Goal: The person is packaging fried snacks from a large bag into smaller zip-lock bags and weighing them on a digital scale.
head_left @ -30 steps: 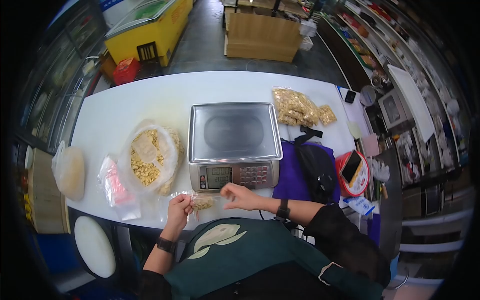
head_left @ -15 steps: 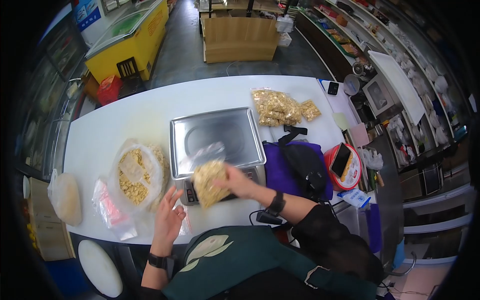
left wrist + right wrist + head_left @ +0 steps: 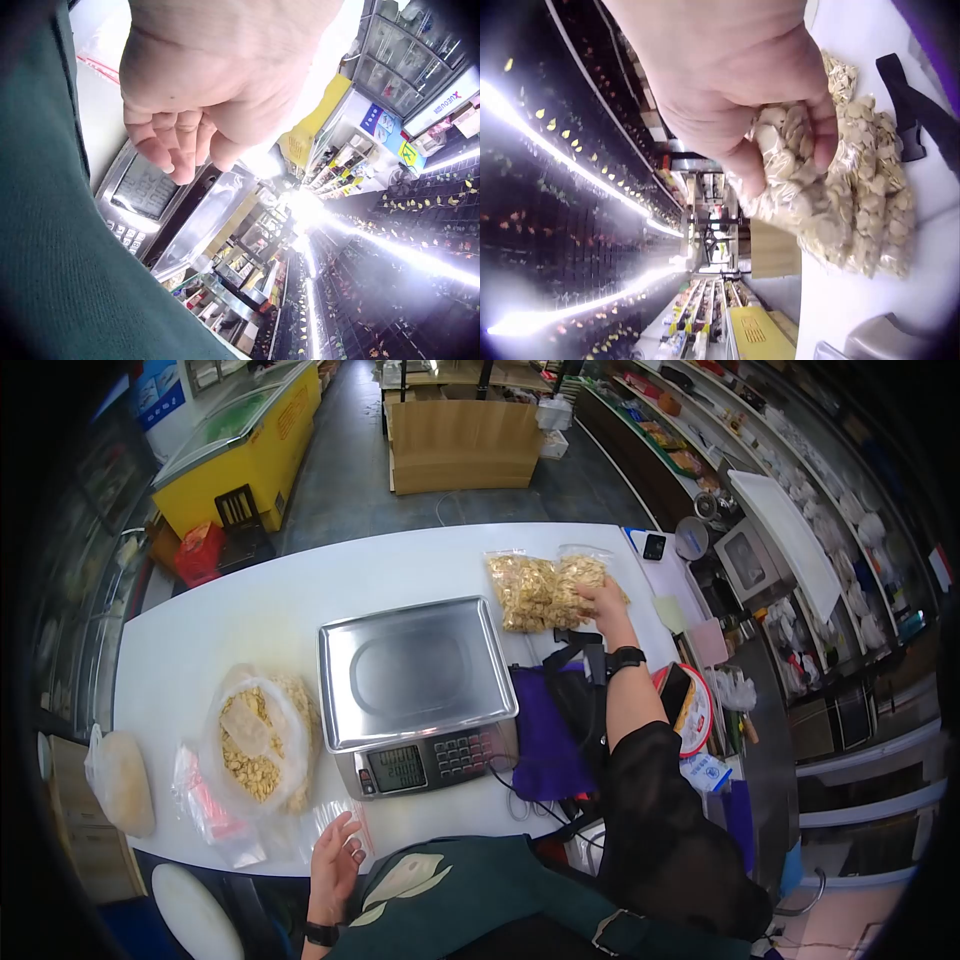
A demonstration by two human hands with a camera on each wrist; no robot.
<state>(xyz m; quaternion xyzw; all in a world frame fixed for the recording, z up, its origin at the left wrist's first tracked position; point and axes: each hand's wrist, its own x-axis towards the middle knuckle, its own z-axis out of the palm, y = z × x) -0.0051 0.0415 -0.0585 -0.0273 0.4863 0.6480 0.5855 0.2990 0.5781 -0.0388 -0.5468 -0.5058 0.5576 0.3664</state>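
Note:
My right hand (image 3: 602, 598) reaches to the back right of the white table (image 3: 300, 585) and grips a small clear bag of pale nut slices (image 3: 802, 187). It holds the bag against a pile of similar filled bags (image 3: 535, 592). In the right wrist view, thumb and fingers (image 3: 821, 142) curl round the bag above the pile (image 3: 874, 225). My left hand (image 3: 338, 852) lies at the table's front edge, fingers relaxed, holding nothing, beside flat empty plastic bags (image 3: 325, 822). In the left wrist view, the left hand (image 3: 184, 154) hangs over the scale's display (image 3: 142, 191). The steel scale (image 3: 412, 678) has a bare pan.
A large open bag of nut slices (image 3: 255, 735) sits left of the scale, with a red-printed sleeve of bags (image 3: 208, 800) and a white sack (image 3: 120, 780) further left. A purple bag with a black strap (image 3: 555, 735) and a red tub with a phone (image 3: 690, 705) lie right.
The right hand carried the small filled bag from the table's front, over the scale, to the pile at the back right. The left hand let go and sank to the front edge.

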